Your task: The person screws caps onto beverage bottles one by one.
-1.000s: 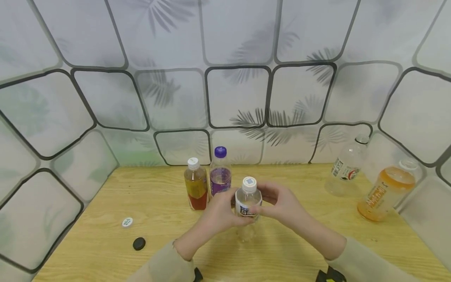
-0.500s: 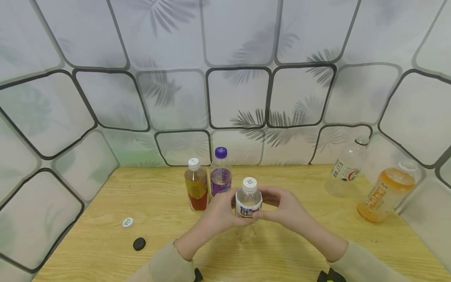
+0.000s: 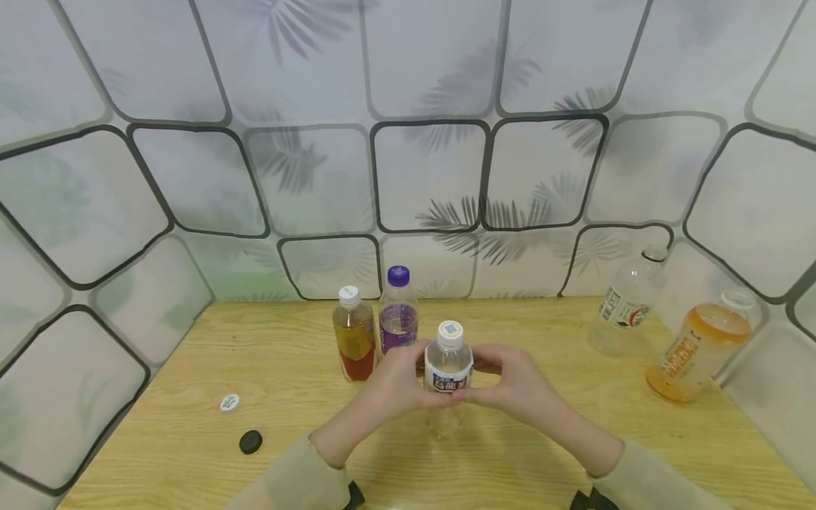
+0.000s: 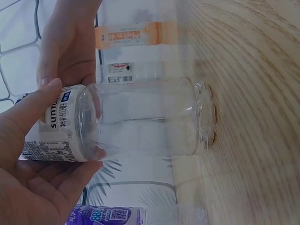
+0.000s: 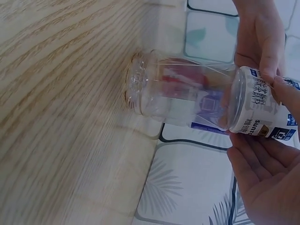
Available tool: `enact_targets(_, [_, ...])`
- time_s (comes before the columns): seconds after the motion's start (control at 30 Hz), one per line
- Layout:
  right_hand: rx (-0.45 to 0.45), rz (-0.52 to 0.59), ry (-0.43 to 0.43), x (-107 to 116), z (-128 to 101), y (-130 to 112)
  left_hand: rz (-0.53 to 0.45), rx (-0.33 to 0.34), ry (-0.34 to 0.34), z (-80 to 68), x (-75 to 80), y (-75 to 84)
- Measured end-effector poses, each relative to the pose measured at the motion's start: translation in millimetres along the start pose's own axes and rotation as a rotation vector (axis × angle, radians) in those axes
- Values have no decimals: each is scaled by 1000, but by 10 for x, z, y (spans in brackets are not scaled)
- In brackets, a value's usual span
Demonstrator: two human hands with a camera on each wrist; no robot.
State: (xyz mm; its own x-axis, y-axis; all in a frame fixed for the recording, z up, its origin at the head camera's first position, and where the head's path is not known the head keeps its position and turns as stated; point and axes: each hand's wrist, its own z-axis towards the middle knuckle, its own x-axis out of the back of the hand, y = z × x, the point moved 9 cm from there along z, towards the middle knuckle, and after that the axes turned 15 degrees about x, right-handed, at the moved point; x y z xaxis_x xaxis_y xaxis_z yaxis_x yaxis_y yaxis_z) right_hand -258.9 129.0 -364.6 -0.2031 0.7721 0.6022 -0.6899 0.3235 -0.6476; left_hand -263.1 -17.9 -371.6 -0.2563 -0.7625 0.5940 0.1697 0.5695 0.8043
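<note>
- Head: clear bottle (image 3: pixel 448 368) upright on table (image 3: pixel 191 397), mid-front; left hand (image 3: pixel 398 386) and right hand (image 3: pixel 519 386) both curl round its label.
- Left wrist: left hand (image 4: pixel 33 183) pinches label; bottle base on table.
- Right wrist: right hand (image 5: pixel 267 154) fingers grip label.

Wooden table (image 3: pixel 191 425): five bottles, white cap (image 3: pixel 229 403), black cap (image 3: pixel 251 442).

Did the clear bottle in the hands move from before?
No. The clear bottle stays just right of the purple bottle, between both hands.
</note>
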Motion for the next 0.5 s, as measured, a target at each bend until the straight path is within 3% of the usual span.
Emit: enact_targets(0.5, [58,-100,3,1,-7,-38,-10,-25,-83,-15,1,-7])
